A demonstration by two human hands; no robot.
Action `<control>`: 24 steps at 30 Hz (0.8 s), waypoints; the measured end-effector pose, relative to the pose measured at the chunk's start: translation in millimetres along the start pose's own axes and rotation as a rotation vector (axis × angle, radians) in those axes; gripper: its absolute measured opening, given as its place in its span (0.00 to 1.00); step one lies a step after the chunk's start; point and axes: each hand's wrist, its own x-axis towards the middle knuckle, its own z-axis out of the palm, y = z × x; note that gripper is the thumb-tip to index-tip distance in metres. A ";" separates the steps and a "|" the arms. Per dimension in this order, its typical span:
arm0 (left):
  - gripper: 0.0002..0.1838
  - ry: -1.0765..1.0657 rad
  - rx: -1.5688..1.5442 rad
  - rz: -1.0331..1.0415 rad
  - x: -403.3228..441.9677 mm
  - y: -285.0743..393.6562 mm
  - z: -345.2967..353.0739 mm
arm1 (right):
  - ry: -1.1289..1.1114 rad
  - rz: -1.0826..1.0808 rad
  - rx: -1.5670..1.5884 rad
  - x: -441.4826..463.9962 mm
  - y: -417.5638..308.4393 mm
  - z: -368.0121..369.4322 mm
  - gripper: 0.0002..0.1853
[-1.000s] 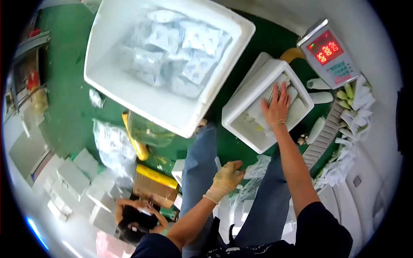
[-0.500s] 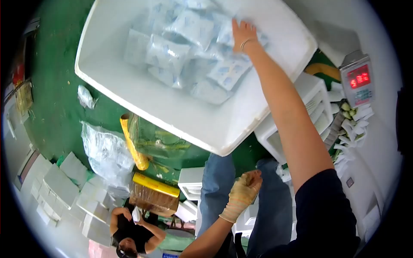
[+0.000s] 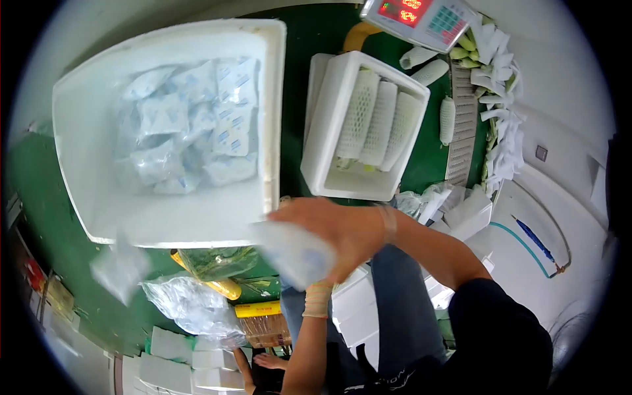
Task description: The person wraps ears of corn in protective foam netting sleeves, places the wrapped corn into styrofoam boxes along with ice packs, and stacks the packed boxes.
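The right hand (image 3: 329, 230) has left the big box (image 3: 273, 125) and now grips a blurry pack (image 3: 296, 255), mostly hiding the left hand (image 3: 319, 289); can't tell that grip. A small box (image 3: 359, 186) sits nearby.

- On the scale (image 3: 421, 23), at the top of the frame right of centre, red digits are lit on the display (image 3: 406, 10): "424" is read in the lowest visible row.
- Above it, a row is cut by the frame's edge; "200" seems to be shown, but the middle digit is blurred.
- On the keypad (image 3: 446, 25), key marks are too small to be read.
- On the packs (image 3: 234, 128), upper left, blue print is seen; no word can be made out.
- On the held pack (image 3: 294, 255), near centre, print is blurred.
- On the shirt (image 3: 490, 329), white lettering at the bottom edge is only partly shown.
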 end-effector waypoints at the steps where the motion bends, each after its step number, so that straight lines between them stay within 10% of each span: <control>1: 0.12 -0.150 -0.616 -0.440 19.3 16.2 -21.5 | -0.052 0.274 0.024 -30.8 -14.3 -15.7 0.58; 2: 0.12 -0.309 -1.227 -0.881 37.9 32.9 -42.8 | -0.046 0.481 -0.122 -55.8 -10.4 -18.5 0.59; 9: 0.11 -0.312 -1.221 -0.785 24.0 33.4 -4.5 | 0.198 0.630 -0.942 -124.9 106.2 2.0 0.45; 12: 0.10 -0.296 -1.127 -0.770 25.3 40.1 -3.8 | 0.627 0.461 -0.728 -124.5 66.9 21.4 0.32; 24: 0.11 -0.353 -0.956 -0.651 27.6 73.8 12.7 | 0.698 0.761 -0.618 -163.1 181.8 43.0 0.11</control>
